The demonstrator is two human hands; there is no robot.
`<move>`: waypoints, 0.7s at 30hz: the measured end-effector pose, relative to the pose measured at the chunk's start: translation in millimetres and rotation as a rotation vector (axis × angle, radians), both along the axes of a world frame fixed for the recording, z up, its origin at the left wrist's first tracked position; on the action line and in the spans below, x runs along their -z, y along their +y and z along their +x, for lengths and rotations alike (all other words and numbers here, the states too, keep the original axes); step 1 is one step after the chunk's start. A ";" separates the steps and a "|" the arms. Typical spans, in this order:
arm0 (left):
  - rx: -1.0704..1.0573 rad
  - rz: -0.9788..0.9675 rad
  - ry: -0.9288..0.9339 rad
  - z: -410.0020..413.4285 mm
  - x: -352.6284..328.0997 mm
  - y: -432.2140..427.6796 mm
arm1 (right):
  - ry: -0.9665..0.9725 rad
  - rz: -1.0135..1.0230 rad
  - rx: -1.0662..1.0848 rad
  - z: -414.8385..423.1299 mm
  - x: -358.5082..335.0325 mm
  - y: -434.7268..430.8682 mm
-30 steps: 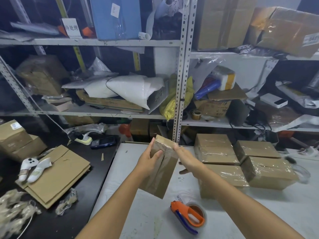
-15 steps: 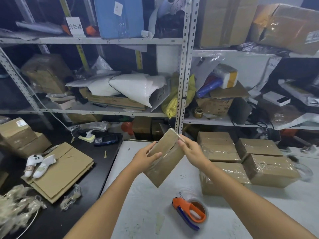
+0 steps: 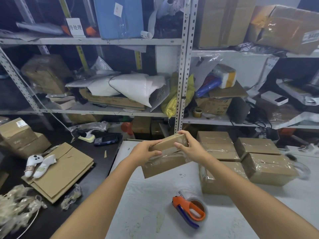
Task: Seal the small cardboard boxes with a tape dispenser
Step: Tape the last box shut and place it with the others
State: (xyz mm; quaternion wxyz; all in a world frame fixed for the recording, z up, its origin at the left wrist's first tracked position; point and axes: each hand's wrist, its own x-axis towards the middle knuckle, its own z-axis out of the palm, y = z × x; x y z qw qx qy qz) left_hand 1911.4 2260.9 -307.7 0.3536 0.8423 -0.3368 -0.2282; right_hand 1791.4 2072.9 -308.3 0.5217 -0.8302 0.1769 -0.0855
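Far left of the box, flattened cardboard [image 3: 63,168] lies on the dark floor, out of play. Now the left hand [image 3: 146,153]: its grip is clamped on the box's left end, thumb on the upper face, fingers curled underneath. The box [image 3: 164,165] itself hangs in the air above the table [image 3: 146,195], tilted with its right end higher, and a shiny band of tape shows along its side. The right hand [image 3: 191,147] has its grip clamped over the raised right end.

Here's the risk. That tape looks slick, and on a tilt like this the box could slide out of the lower hand if either grip eases off. One seam may well be untaped too, though I can't tell from here, and squeezing the ends could pop a flap.

Below the box and nearer the person, the tape dispenser [image 3: 189,211] lies on its side on the table. A dropped box would likely land on it, or a forearm could sweep it off.

Right of the box sits a cluster of taped boxes [image 3: 269,166]. A careless set-down could knock them crooked.
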 end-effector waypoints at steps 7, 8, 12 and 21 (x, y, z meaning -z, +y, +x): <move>-0.332 -0.283 0.119 1.2 2.1 2.3 | -0.079 0.104 0.229 -1.3 0.3 -7.4; -0.365 -0.309 0.179 -0.1 0.8 2.9 | -0.079 0.138 0.250 -1.4 -0.8 -6.9; -0.358 -0.338 0.218 0.0 -0.3 4.7 | 0.005 0.107 0.202 -4.7 0.5 -4.6; -0.102 -0.198 0.205 5.9 -5.3 15.5 | 0.269 -0.221 -0.268 5.4 0.3 16.3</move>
